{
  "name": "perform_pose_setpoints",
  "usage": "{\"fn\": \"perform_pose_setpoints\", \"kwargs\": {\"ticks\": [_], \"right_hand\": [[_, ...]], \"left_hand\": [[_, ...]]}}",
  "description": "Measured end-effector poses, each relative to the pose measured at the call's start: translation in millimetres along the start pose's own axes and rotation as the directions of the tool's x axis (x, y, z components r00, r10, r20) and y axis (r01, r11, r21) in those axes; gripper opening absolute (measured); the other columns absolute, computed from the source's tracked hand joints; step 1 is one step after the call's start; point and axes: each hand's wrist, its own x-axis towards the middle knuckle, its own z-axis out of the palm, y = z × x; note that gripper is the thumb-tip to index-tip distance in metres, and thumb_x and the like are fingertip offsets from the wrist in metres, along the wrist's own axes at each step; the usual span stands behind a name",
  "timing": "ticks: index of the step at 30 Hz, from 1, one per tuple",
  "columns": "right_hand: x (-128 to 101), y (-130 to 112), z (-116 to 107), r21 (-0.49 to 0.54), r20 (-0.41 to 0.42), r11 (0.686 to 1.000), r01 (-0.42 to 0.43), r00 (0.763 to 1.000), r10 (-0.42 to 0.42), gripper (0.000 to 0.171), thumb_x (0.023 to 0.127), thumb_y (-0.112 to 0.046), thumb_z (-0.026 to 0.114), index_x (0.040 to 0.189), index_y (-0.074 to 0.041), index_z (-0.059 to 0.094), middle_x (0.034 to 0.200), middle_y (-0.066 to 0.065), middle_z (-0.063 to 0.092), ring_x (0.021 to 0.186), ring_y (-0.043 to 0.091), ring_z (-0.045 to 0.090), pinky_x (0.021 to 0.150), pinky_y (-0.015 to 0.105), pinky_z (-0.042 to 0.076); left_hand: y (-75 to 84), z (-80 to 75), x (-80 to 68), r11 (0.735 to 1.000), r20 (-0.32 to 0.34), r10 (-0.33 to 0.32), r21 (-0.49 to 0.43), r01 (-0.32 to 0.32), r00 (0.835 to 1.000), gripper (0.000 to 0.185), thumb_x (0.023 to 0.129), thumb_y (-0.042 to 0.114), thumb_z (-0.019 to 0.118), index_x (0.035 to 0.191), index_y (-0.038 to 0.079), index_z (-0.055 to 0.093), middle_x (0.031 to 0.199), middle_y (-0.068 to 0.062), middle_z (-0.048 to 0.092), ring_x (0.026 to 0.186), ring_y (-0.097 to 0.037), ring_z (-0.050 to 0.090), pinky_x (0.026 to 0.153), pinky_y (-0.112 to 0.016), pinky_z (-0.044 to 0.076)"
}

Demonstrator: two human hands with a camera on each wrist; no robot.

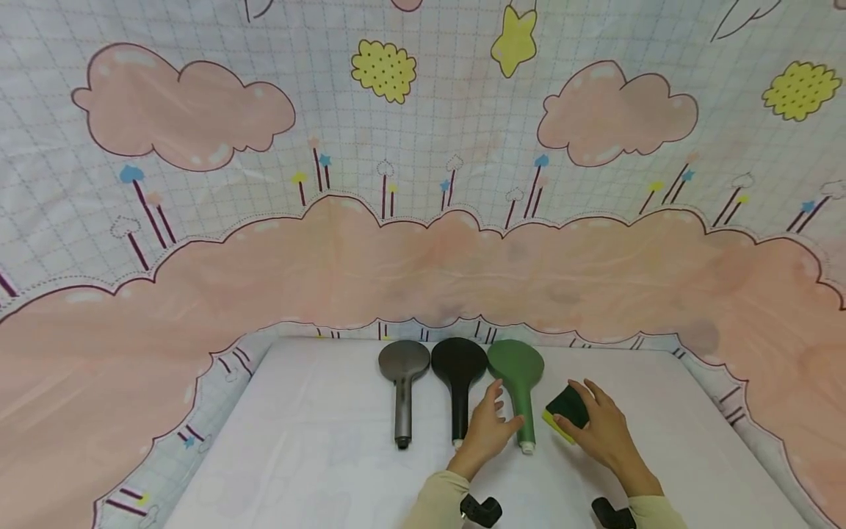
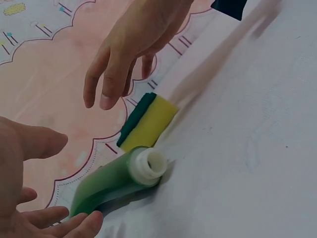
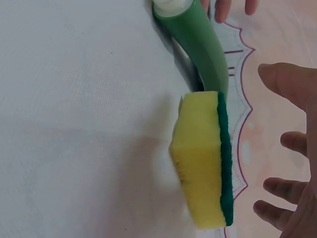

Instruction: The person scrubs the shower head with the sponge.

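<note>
A green shower head (image 1: 515, 365) lies on the white table, its handle with the white threaded end (image 2: 151, 163) pointing toward me. Over that handle hovers my left hand (image 1: 487, 432), thumb and fingers spread apart with nothing between them. To the right is a sponge (image 1: 568, 406), yellow (image 3: 200, 153) below with a dark green scouring side on top. My right hand (image 1: 604, 430) is above the sponge; its fingers (image 3: 292, 191) are parted and stand off from it in the right wrist view. Both hands are empty.
Left of the green one lie a black shower head (image 1: 459, 360) and a grey shower head (image 1: 403, 361), heads side by side, handles toward me. Behind the white table (image 1: 297, 426) hangs a cloth (image 1: 423, 272) printed with clouds.
</note>
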Motion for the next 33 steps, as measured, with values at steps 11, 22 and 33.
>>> {"fn": "perform_pose_setpoints", "kwargs": {"ticks": [11, 22, 33], "right_hand": [[-5, 6, 0, -0.023, 0.047, 0.999, -0.033, 0.998, 0.034, 0.076, 0.083, -0.048, 0.074, 0.142, -0.008, 0.048, 0.144, 0.034, 0.041, 0.125, 0.057, 0.043, 0.091, 0.077, 0.035], [-3, 7, 2, -0.017, 0.065, 0.999, -0.030, 0.997, 0.031, 0.076, 0.082, -0.050, 0.074, 0.141, -0.008, 0.049, 0.143, 0.033, 0.043, 0.122, 0.058, 0.046, 0.090, 0.076, 0.037], [-3, 13, 5, -0.057, 0.089, 0.997, -0.043, 0.995, 0.048, 0.076, 0.080, -0.053, 0.074, 0.138, -0.009, 0.053, 0.141, 0.035, 0.045, 0.122, 0.058, 0.046, 0.090, 0.076, 0.036]], "left_hand": [[-9.3, 15.2, 4.6, 0.995, 0.030, -0.073, 0.067, 0.071, 0.997, 0.079, 0.082, 0.017, 0.077, 0.148, 0.005, 0.035, 0.140, -0.028, 0.051, 0.122, -0.039, 0.058, 0.093, -0.047, 0.053], [-15.6, 20.0, 5.0, 0.995, -0.005, -0.021, 0.098, 0.022, 1.000, 0.083, 0.076, 0.012, 0.084, 0.145, -0.001, 0.040, 0.116, -0.012, 0.068, 0.105, -0.022, 0.067, 0.087, -0.032, 0.054], [-17.8, 22.0, 8.3, 0.995, 0.015, -0.060, 0.076, 0.059, 0.998, 0.082, 0.071, 0.004, 0.083, 0.142, -0.002, 0.044, 0.106, -0.004, 0.066, 0.093, -0.011, 0.063, 0.080, -0.026, 0.052]]}}
